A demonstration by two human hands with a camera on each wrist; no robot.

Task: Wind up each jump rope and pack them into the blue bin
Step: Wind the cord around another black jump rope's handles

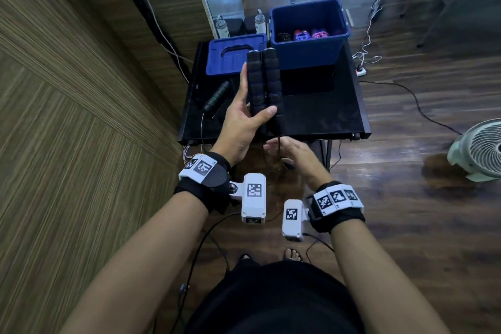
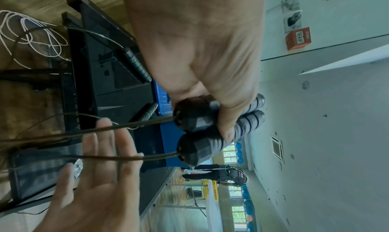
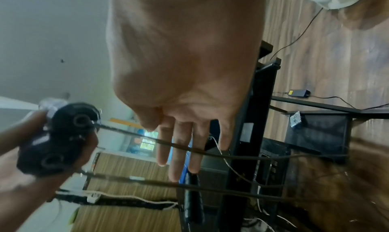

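Observation:
My left hand [image 1: 245, 116] grips two black foam jump rope handles [image 1: 264, 84] side by side, upright over the black table [image 1: 320, 116]. Their end caps [image 2: 190, 132] face the left wrist camera, and two thin cords [image 2: 105, 130] run out of them. My right hand [image 1: 287, 153] is below the handles at the table's front edge, fingers [image 3: 179, 152] straight, with the cords [image 3: 210, 154] passing across them. The blue bin [image 1: 309, 35] stands at the back right and holds several wound ropes [image 1: 303, 35]. A green-banded rope handle [image 1: 217, 97] lies on the table to the left.
The bin's blue lid [image 1: 233, 55] lies flat left of the bin. Two bottles [image 1: 222, 26] stand behind the lid. A white fan [image 1: 479, 152] sits on the wooden floor at the right. Cables [image 1: 406, 95] and a power strip [image 1: 362, 71] lie on the floor.

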